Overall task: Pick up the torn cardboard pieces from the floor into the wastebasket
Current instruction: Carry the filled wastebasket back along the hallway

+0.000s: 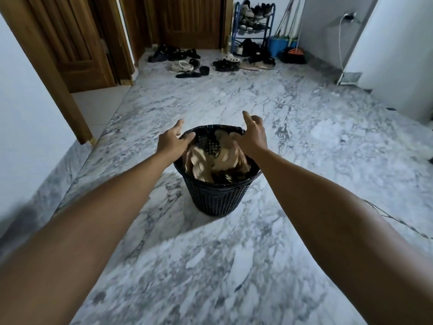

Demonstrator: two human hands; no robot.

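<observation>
A black mesh wastebasket [216, 198] stands on the marble floor in the middle of the view. Several torn brown cardboard pieces [208, 164] lie inside it, blurred with motion. My left hand [172, 143] hovers over the basket's left rim with its fingers spread and holds nothing. My right hand [251, 137] hangs over the right rim, fingers loose and apart, also holding nothing. Both arms reach forward from the bottom corners.
Grey-white marble floor [304, 141] stretches around the basket. Sandals and shoes [187, 64] lie scattered at the far end by a wooden door [189, 22]. A blue shoe rack [254, 26] and brooms stand at the back right. A white wall [28, 113] borders the left.
</observation>
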